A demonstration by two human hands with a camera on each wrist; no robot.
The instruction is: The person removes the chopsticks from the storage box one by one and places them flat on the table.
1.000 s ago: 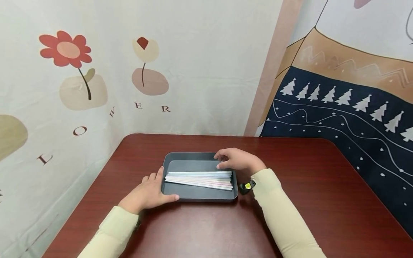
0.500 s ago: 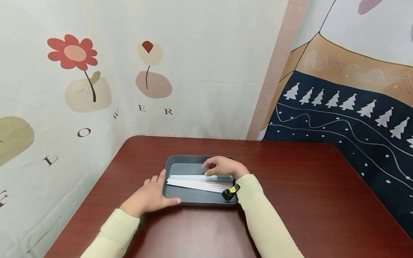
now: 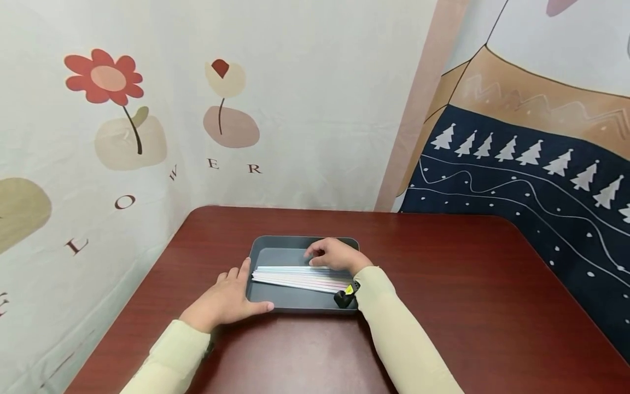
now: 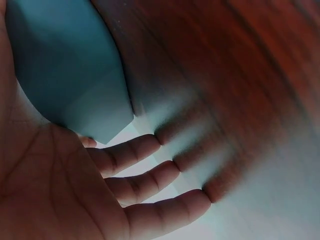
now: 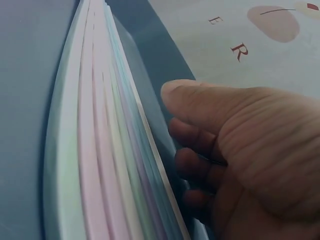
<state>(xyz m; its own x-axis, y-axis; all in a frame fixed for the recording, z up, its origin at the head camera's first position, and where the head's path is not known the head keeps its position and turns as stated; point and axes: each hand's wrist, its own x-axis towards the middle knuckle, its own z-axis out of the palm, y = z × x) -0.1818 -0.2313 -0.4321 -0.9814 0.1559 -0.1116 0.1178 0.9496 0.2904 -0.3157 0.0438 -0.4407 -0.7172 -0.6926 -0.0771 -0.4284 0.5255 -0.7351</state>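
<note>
Tray [image 3: 305,301] of strips [image 3: 290,275], one lot, on the worktop [image 3: 433,262]; none lifted.
Strips: pastel, lying lengthwise inside the grey tray, close together at your left and fanned wider toward your right, part hidden behind your wrist. Your left hand [image 3: 226,298]: fingers spread at the tray's left end, thumb over its near edge, nothing gripped. Your right hand [image 3: 337,255]: over the tray, just beside the far side of the strips, thumb and forefinger apart, other fingers loosely bent, nothing held; you cannot tell whether a fingertip touches them. Progress, by judgement: strips gathered in the tray, your left hand placed to steady it; no strip is yet taken up, so most of the handling seems left.
</note>
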